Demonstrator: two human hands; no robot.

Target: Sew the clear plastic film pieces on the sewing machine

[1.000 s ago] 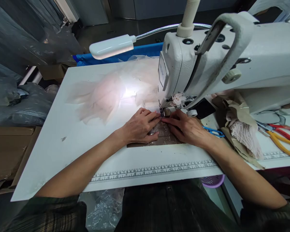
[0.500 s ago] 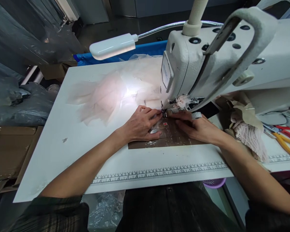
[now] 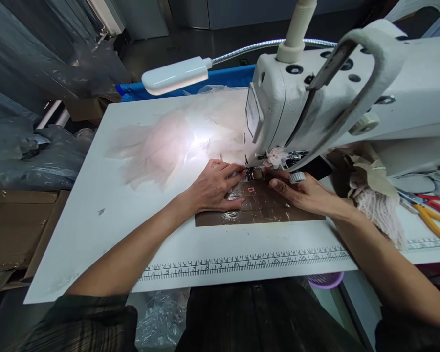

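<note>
My left hand point(image 3: 218, 186) lies flat on the work surface left of the presser foot point(image 3: 250, 174), thumb spread away from the fingers. Its fingertips rest at the edge of pale pink tulle point(image 3: 165, 142), which spreads over the table to the left and behind. My right hand point(image 3: 297, 190) is right of the foot, fingers stretched toward it and thumb apart. A ridged white ring-like piece point(image 3: 297, 177) sits on one of its fingers. Any cloth at its fingertips is too small to make out. Brown tape-like covering point(image 3: 264, 210) lies beneath both hands.
The white sewing machine point(image 3: 271, 98) stands over the right side, with a lamp point(image 3: 176, 76) reaching left. Yellow- and red-handled scissors point(image 3: 430, 220) and gathered pale fabric point(image 3: 379, 210) lie at right. A printed ruler point(image 3: 242, 264) runs along the table's front edge.
My right hand has shifted slightly, its thumb now lifted nearer the fingers. My left hand stays almost in place beside the presser foot. The whole view has tilted a little.
</note>
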